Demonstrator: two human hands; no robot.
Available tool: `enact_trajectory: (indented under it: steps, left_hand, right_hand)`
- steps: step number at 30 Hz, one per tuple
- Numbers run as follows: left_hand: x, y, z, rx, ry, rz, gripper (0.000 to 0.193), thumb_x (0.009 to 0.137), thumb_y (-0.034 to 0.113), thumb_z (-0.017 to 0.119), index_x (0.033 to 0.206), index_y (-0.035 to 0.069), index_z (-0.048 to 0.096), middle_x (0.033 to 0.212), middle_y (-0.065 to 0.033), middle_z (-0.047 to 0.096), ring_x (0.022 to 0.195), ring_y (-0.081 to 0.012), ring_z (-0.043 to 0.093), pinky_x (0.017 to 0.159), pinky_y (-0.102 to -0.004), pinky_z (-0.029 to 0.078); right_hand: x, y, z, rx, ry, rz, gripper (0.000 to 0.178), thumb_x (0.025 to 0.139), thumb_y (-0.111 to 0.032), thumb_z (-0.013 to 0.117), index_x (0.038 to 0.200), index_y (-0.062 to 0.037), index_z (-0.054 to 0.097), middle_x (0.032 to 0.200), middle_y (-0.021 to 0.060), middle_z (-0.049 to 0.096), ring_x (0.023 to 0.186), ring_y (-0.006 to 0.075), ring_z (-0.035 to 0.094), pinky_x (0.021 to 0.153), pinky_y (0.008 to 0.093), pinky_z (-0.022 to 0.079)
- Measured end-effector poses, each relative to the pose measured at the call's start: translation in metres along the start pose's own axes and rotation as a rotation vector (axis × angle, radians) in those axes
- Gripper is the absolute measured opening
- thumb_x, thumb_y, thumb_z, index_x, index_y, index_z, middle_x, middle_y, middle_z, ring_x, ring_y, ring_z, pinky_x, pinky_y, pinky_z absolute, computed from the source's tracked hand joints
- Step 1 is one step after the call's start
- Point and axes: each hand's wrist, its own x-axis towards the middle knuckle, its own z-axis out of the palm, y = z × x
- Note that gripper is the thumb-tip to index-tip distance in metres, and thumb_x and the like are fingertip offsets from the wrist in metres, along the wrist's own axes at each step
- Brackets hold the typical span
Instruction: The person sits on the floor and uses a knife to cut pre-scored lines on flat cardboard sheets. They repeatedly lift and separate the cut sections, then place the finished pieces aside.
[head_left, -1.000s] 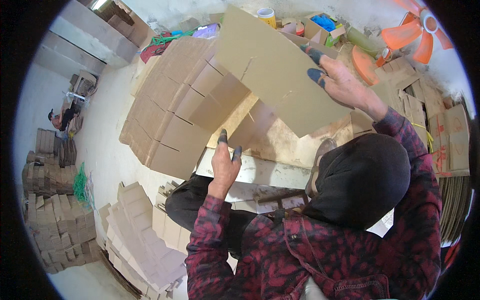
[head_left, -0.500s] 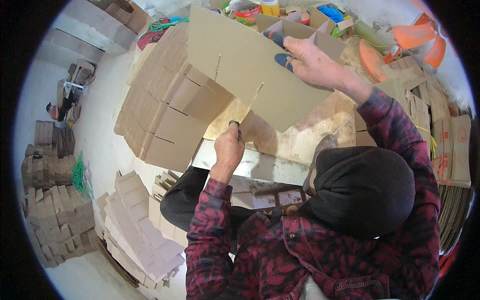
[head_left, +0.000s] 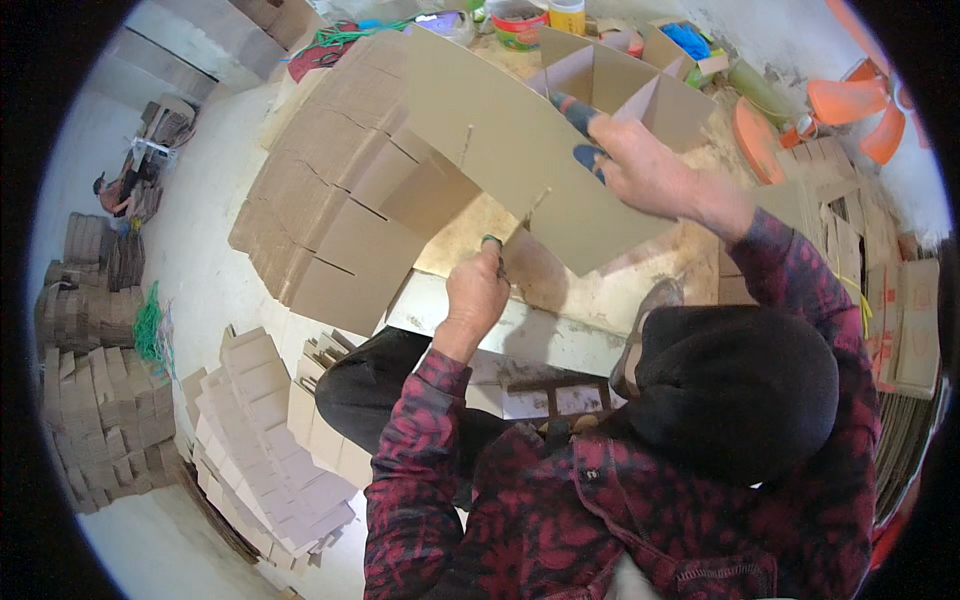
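Note:
A large grey-brown cardboard sheet (head_left: pixel 510 120) with two slits is held up at a slant in front of me. My right hand (head_left: pixel 645 170), with dark covers on its fingers, grips its upper right part. My left hand (head_left: pixel 474 300) is lower down, closed at the sheet's lower edge by a slit, with a dark green cover on the thumb. Part of its fingers is hidden. Behind the sheet stands a cardboard divider grid (head_left: pixel 610 85) with open cells. To the left leans a thick stack of slotted cardboard sheets (head_left: pixel 320 180).
Below the sheet is a worn work surface (head_left: pixel 480 225). Loose cardboard pieces (head_left: pixel 265 430) lie at the lower left, more cardboard stacks (head_left: pixel 105 420) at far left. An orange-bladed fan (head_left: pixel 850 110) stands at the right. Buckets (head_left: pixel 518 22) and a carton (head_left: pixel 680 45) are at the back.
The view has shifted a little. Both hands and the sheet appear slightly farther right and lower, and the cardboard beside the right-hand slit looks more bent. Both grips look unchanged.

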Motion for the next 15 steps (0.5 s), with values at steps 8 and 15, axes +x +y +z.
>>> enact_trajectory:
  steps: [8,15]
  left_hand:
    - [0.047,-0.044,-0.037,-0.061,0.337,0.138,0.039,0.071,0.008,0.065,0.105,-0.003,0.049,0.107,-0.0223,0.049,0.103,-0.0396,0.045,0.090,-0.0433,0.038]
    - [0.089,-0.088,-0.032,0.305,0.124,-0.151,0.012,0.073,0.006,0.051,0.084,0.004,0.047,0.076,-0.0197,0.060,0.075,-0.0402,0.058,0.063,-0.0496,0.046]
  right_hand:
    - [-0.016,-0.004,0.003,-0.022,-0.043,0.150,0.025,0.076,0.000,0.052,0.099,0.0045,0.044,0.074,0.0280,0.053,0.071,0.0425,0.053,0.060,0.0448,0.043]
    - [-0.024,0.006,-0.001,0.009,-0.226,0.226,0.061,0.082,0.001,0.049,0.137,-0.0056,0.024,0.132,0.0195,0.039,0.114,0.0329,0.047,0.093,0.0341,0.040]
